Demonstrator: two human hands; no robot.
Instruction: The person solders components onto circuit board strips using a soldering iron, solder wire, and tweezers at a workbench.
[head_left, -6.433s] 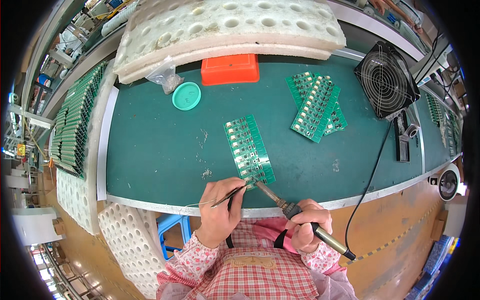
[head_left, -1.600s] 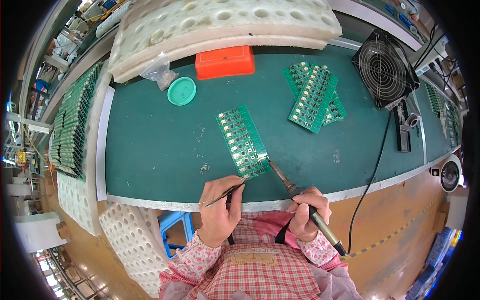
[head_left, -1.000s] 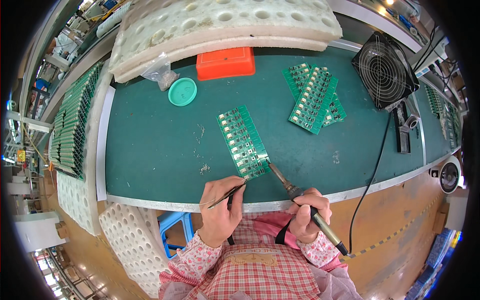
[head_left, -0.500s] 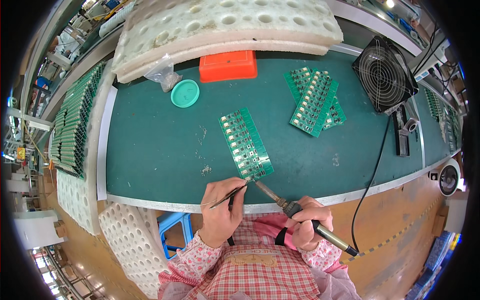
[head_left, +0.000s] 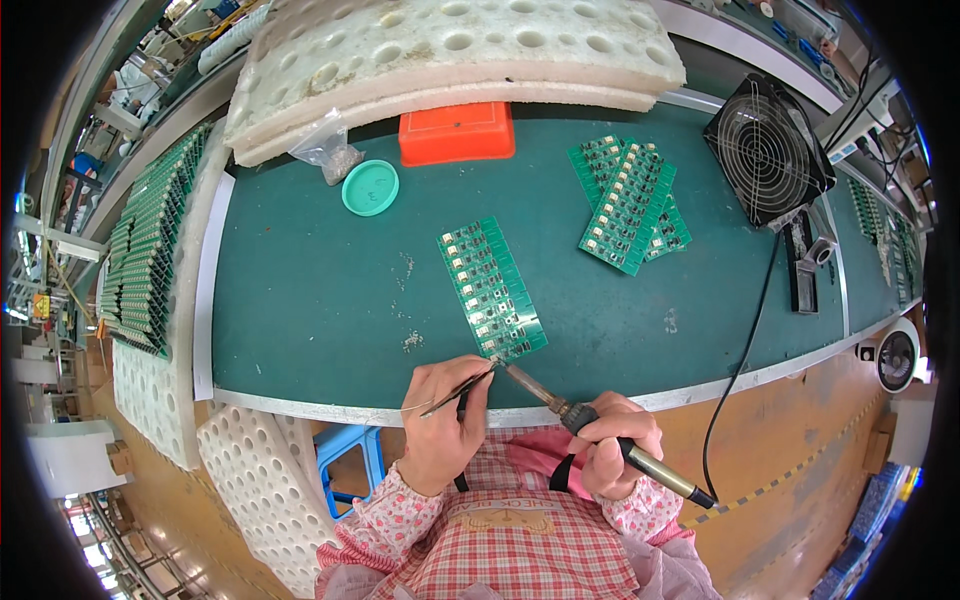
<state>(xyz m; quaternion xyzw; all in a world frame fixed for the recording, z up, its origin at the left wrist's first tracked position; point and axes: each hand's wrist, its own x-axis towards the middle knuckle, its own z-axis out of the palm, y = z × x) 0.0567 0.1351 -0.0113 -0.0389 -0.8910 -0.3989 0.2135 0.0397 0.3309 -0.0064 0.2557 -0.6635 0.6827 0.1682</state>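
Observation:
A green circuit board panel (head_left: 492, 290) with rows of white and black parts lies on the green work mat, its lower end close to both hands. My left hand (head_left: 443, 410) is closed on dark tweezers (head_left: 458, 392), their tips by the panel's lower left corner. A thin pale wire also shows at these fingers. My right hand (head_left: 618, 444) grips a soldering iron (head_left: 572, 412). Its tip touches or nearly touches the panel's lower edge beside the tweezers; the exact contact is too small to tell.
At the right lie several stacked panels (head_left: 630, 205), a black fan (head_left: 768, 150) and an iron stand (head_left: 803, 270). Further back are an orange box (head_left: 456, 134), a teal lid (head_left: 370, 188) and a plastic bag (head_left: 332, 150). Small loose parts (head_left: 412, 341) lie left of the panel. Boards (head_left: 150, 250) stand in foam.
The soldering iron and my right hand have shifted slightly left, bringing the tip nearer the tweezers. My left hand and the panel stay almost where they were.

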